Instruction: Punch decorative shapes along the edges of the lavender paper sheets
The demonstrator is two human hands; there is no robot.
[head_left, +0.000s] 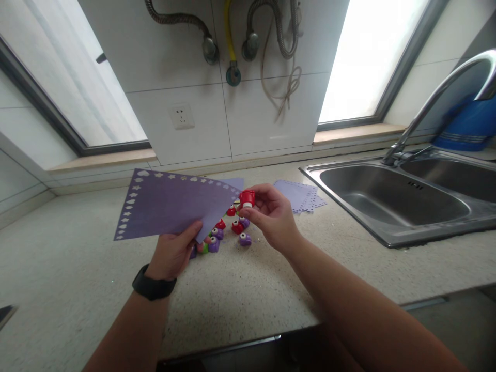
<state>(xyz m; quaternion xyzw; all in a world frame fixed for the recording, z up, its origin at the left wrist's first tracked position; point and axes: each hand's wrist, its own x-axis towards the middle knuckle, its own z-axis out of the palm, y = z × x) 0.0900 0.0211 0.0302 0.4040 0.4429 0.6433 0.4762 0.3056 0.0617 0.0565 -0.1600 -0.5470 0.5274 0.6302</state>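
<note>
My left hand (175,253) pinches the lower edge of a purple paper sheet (174,204), held above the counter; star and cloud shapes are punched along its top and left borders. My right hand (271,214) grips a small red craft punch (247,198) against the sheet's right corner. Below the sheet, several small red and purple punches (232,232) lie on the speckled countertop (240,294). A black watch (153,284) is on my left wrist.
A stack of punched purple sheets (300,195) lies beside a steel sink (395,201) with a tall faucet (434,98). A wall socket (182,117), hoses and pipes hang on the tiled wall. A blue container (470,126) stands far right.
</note>
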